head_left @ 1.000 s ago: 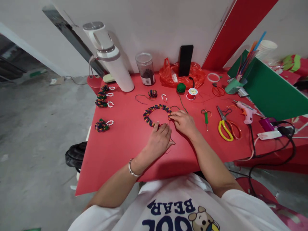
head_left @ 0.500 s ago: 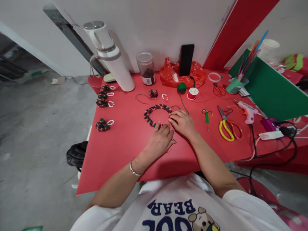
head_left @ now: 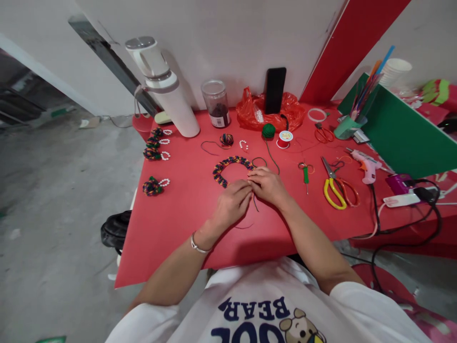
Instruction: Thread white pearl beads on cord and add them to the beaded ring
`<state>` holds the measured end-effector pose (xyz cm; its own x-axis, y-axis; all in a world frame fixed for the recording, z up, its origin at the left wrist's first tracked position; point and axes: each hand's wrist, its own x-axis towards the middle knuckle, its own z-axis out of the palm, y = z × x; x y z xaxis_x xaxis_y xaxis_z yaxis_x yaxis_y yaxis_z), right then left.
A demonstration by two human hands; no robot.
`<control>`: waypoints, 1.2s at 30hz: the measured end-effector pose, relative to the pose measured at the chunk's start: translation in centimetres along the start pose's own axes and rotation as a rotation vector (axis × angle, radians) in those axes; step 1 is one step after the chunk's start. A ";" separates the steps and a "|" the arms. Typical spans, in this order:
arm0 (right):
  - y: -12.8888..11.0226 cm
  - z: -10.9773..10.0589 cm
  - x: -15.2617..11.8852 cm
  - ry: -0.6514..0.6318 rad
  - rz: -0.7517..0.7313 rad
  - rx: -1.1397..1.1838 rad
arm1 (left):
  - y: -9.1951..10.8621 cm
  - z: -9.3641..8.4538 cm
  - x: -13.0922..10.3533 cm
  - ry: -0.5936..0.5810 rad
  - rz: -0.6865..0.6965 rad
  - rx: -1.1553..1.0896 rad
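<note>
Where hands [head_left: 250, 195] meet: red table [head_left: 171, 228]

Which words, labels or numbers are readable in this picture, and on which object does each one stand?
"BEAR": on the white shirt, seen upside down, beside a cartoon bear.
"OOL": partial word below it on the same shirt, cut off by the picture's edge.
Red spool: top label too small to read.
Clear jar: label too blurred to read.

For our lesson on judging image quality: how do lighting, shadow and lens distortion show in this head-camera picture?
Head view: soft, even light, no harsh glare on the red table; faint shadows under the left hand and right hand; wide-angle bending leans the white flask and wall edges outward; centre sharp around the braided ring, corners stretched and softer.
</note>
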<state>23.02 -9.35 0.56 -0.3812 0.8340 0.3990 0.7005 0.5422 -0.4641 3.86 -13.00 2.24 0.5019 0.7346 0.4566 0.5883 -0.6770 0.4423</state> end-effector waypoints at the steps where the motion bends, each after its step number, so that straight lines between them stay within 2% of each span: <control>1: 0.0 0.0 0.0 0.000 0.011 0.006 | -0.4 -0.2 0.2 0.048 -0.052 0.036; 5: -0.2 0.2 0.0 -0.001 0.052 0.019 | -2.3 -0.4 0.5 0.121 -0.205 0.125; 9: -0.3 0.3 0.0 0.000 0.055 0.010 | -3.5 0.3 0.4 0.072 -0.239 0.091; 13: -0.5 0.3 0.0 -0.016 0.046 -0.008 | -3.5 0.6 0.3 0.015 -0.246 0.133; 19: -1.0 0.3 0.0 0.024 0.062 -0.019 | -3.3 0.5 0.4 -0.003 -0.229 0.159; 27: -0.8 0.8 -0.1 0.018 0.074 -0.040 | -3.5 0.3 0.3 -0.051 -0.215 0.180; 36: -1.0 0.9 -0.1 -0.014 0.020 -0.003 | -3.2 0.1 0.3 -0.085 -0.170 0.234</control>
<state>21.85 -9.84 0.28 -0.3754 0.8461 0.3784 0.7101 0.5249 -0.4693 2.16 -10.66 0.90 0.4292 0.8444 0.3207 0.7936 -0.5221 0.3125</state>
